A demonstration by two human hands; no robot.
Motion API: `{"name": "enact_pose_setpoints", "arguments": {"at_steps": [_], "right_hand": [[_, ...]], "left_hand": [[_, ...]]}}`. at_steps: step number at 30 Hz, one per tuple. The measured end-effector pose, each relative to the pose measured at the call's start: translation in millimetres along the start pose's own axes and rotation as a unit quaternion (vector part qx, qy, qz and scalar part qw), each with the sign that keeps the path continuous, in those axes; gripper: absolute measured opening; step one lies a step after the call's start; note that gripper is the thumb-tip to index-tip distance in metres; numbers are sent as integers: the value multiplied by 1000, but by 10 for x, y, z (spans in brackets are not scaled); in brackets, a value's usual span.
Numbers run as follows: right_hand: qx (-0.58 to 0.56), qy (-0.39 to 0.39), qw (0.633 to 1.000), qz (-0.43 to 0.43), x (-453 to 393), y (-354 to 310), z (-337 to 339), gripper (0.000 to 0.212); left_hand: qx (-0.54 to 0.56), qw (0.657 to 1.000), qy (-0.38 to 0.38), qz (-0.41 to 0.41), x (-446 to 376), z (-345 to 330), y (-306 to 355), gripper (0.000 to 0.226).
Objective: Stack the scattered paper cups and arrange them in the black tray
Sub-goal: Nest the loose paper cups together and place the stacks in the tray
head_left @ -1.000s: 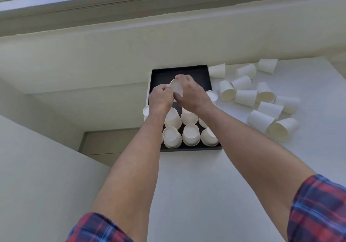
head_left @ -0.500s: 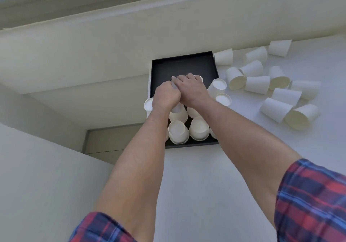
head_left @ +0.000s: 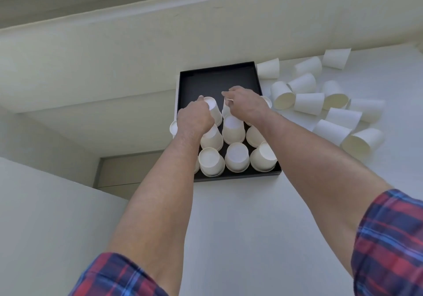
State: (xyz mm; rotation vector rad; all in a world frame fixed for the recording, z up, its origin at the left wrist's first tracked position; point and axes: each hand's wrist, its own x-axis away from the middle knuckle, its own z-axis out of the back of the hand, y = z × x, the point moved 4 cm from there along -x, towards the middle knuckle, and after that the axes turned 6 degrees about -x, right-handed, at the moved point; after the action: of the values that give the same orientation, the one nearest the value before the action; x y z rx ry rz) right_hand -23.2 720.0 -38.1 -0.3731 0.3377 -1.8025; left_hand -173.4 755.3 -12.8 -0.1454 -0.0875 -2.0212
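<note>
White paper cups (head_left: 237,156) stand upside down in rows inside the shallow square black tray (head_left: 217,75), which sits on the white tabletop (head_left: 240,227) against the pale wall; from your head camera, the only view here, the near rows are filled and the far part of the tray floor is bare. Your left hand (head_left: 194,118) curls round an inverted white paper cup (head_left: 212,107) at the left of the third row, thumb and fingers wrapped on its side, the cup standing at the tray floor or close over it; whether it rests there you cannot tell. Your right hand (head_left: 245,105) is beside it with fingers bent down over a second inverted white cup (head_left: 226,110), pinching near its top; most of that cup is hidden by the hand. The two hands are close together but not touching. To the right of the tray, a scatter of loose white paper cups (head_left: 320,103) lies on the tabletop, most on their sides with mouths facing different ways, several touching each other. One more cup (head_left: 173,128) shows just outside the tray's left edge, partly hidden by your left wrist. Both forearms are bare, with red and blue plaid sleeves (head_left: 389,245) pushed up near the bottom of the frame.
</note>
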Motion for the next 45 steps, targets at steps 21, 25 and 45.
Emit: {"name": "enact_pose_setpoints", "arguments": {"at_steps": [21, 25, 45], "right_hand": [[41, 298, 953, -45, 1258, 939, 507, 30], [24, 282, 946, -158, 1592, 1412, 513, 37], [-55, 254, 930, -259, 2633, 2403, 408, 38]], "left_hand": [[96, 956, 228, -159, 499, 293, 1256, 26], [87, 957, 178, -213, 675, 122, 1798, 30], [-67, 956, 22, -284, 1049, -632, 2888, 86]]}}
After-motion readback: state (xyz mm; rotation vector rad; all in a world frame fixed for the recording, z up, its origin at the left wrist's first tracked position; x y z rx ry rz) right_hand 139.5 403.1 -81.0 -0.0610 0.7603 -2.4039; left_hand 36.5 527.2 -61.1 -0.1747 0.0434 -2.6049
